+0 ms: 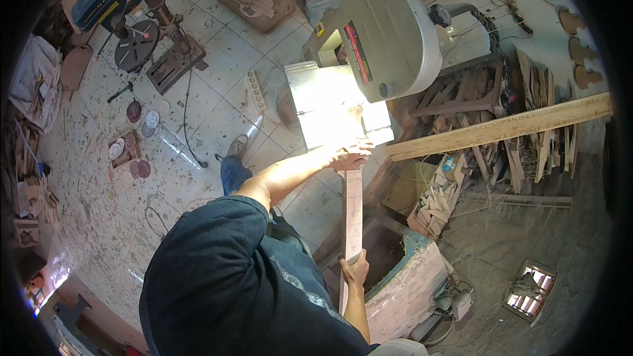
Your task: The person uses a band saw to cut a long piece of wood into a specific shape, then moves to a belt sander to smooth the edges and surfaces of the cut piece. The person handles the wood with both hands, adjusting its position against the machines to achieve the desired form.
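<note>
A long, narrow wooden guitar neck (pixel 353 214), with lines drawn across it, points away from my body toward a lit metal saw table (pixel 300 86). My left hand (pixel 351 154) is closed over its far part at the table's near edge. Closer to my body, my right hand (pixel 356 268) wraps round the neck's side, thumb on top. Above the table stands the big grey-green head of a bandsaw (pixel 389 33). Glare on the table washes out the neck's far end, and the blade cannot be made out.
A long timber beam (pixel 501 128) runs rightward from beside the table. Scrap wood (pixel 438 201) and an open bin (pixel 412 283) lie right of my hands. Far left stands a drill press (pixel 158 20), its cable (pixel 188 118) trailing over the floor. A power strip (pixel 255 91) lies left of the table.
</note>
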`<state>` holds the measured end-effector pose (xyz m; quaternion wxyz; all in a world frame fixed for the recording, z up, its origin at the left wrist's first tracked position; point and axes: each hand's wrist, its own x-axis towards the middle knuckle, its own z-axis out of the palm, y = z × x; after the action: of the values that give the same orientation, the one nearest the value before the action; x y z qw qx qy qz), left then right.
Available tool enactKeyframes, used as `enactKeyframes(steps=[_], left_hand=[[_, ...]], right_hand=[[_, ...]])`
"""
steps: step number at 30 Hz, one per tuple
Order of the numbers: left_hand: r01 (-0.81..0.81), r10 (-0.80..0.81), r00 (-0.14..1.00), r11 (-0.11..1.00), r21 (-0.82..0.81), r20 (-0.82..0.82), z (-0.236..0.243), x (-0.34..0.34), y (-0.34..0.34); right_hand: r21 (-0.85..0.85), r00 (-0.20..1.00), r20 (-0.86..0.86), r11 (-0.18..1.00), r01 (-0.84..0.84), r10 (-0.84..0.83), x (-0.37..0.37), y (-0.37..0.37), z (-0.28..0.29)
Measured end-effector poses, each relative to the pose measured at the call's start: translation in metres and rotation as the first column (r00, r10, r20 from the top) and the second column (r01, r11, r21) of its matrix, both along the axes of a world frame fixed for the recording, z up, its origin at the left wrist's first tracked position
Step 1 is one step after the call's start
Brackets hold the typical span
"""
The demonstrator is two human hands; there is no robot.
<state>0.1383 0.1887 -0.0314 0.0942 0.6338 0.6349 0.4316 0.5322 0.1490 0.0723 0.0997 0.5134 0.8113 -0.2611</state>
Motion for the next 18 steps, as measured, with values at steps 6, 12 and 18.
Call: enactKeyframes(steps=[6,12,18], left_hand=[[0.001,-0.001,1.0,1.0,0.014,0.004,-0.0018,0.0002,0.0013],[-0.025,0.02,0.997,0.998,0.066,0.078,-0.0049,0.0038,0.0017],[-0.005,0.002,0.998,0.998,0.055,0.056,-0.0024,0.0008,0.0012]], right_hand=[[0.005,1.0,0.025,1.0,0.011,-0.011,-0.0021,-0.0015,0.001],[-0.002,1.0,0.019,1.0,0.015,-0.015,-0.0007,-0.0023,0.0006],[0.007,1.0,0.019,1.0,0.008,-0.008,-0.004,-0.0043,0.0027]])
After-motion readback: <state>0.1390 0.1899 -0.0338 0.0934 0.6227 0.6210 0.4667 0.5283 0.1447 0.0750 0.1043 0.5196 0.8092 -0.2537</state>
